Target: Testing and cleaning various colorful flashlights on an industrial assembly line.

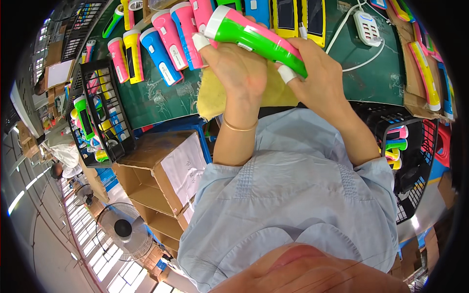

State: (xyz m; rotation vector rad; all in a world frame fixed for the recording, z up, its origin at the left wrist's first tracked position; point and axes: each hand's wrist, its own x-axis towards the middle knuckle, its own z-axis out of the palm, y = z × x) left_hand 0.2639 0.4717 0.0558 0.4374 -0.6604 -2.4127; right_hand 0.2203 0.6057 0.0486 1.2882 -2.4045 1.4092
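Note:
A green and pink flashlight with a white head is held aslant above the table, its head toward the upper left. My left hand is palm up under the head end, with the fingers passing behind the flashlight and the thumb beside its white rim. Around the tail end, my right hand is closed, its thumb along the lower side. White covers wrap both thumb tips. Beneath my hands lies a yellow cloth at the table's near edge. To the left, a blue flashlight lies among several pink and yellow ones.
The green table carries a white multi-port charger with cables and yellow-framed dark panels. Black baskets of flashlights stand at the left and right. A cardboard shelf box and a fan are at lower left.

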